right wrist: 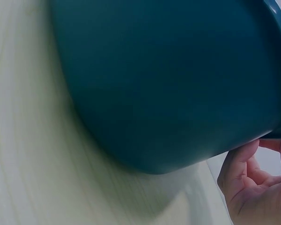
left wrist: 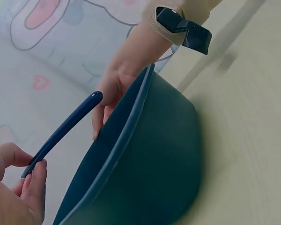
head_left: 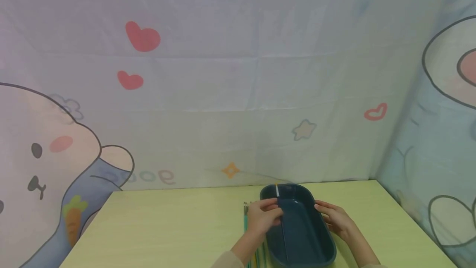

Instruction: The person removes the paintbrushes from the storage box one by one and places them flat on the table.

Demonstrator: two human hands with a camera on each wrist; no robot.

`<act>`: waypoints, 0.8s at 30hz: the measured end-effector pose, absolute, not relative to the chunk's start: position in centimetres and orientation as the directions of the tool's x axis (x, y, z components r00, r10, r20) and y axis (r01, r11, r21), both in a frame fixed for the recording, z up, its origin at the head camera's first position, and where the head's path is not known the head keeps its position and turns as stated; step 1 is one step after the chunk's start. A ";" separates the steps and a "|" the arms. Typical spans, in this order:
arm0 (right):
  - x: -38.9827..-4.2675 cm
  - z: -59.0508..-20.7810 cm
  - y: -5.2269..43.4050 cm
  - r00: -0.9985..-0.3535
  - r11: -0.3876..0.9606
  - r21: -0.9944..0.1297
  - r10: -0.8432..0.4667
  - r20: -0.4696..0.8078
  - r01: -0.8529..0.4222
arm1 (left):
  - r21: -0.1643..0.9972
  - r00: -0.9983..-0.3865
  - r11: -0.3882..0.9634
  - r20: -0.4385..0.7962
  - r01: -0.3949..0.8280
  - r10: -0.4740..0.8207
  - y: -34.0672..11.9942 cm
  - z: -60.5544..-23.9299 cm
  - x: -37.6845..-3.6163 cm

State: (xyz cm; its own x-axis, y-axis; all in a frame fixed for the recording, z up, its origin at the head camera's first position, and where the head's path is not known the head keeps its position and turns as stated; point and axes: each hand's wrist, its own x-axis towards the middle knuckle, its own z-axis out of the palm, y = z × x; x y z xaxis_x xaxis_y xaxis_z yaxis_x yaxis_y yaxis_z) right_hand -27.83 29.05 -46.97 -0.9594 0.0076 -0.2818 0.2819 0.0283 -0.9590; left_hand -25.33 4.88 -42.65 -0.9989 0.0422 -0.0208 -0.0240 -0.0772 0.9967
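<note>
Here a dark teal oval plastic tray [head_left: 302,235] with rounded ends sits on the pale yellow-green surface [head_left: 167,226], towards its right half and close to the near edge, its far end reaching near the back edge where the printed cloth backdrop [head_left: 223,73] hangs. The left hand [head_left: 263,217] rests at the tray's left rim, and the left wrist view shows its thumb and fingers [left wrist: 35,180] pinching the lower end of a slim dark blue pen-like stick [left wrist: 63,131], which slants up and away over the tray's opening. The right hand [head_left: 336,217] lies against the tray's right rim with its fingers fairly straight and relaxed, holding nothing; the right wrist view shows the fingertips [right wrist: 241,161] touching just under the rim. A small white stick [head_left: 277,190] pokes up at the tray's far left rim. On the surface just left of the tray, partly under the left forearm, lies a row of thin pencils [head_left: 246,218] in green and yellow, pointing towards the back edge. The backdrop carries cartoon rabbits, red hearts and stars.
</note>
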 end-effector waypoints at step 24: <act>-27.8 -47.0 29.1 -0.957 0.059 -0.956 0.026 -0.287 0.288 | 0.997 -0.998 0.059 -0.051 -0.054 -0.041 -0.4 -45.7 -25.9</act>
State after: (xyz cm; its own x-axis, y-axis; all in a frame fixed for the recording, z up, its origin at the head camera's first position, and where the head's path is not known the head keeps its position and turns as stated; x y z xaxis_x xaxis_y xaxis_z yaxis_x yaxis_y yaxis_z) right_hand -27.79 29.13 -46.97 -0.9575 0.0257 -0.2874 0.2884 0.0592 -0.9557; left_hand -25.91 -0.44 -45.71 -0.9979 -0.0408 -0.0513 -0.0536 0.0587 0.9968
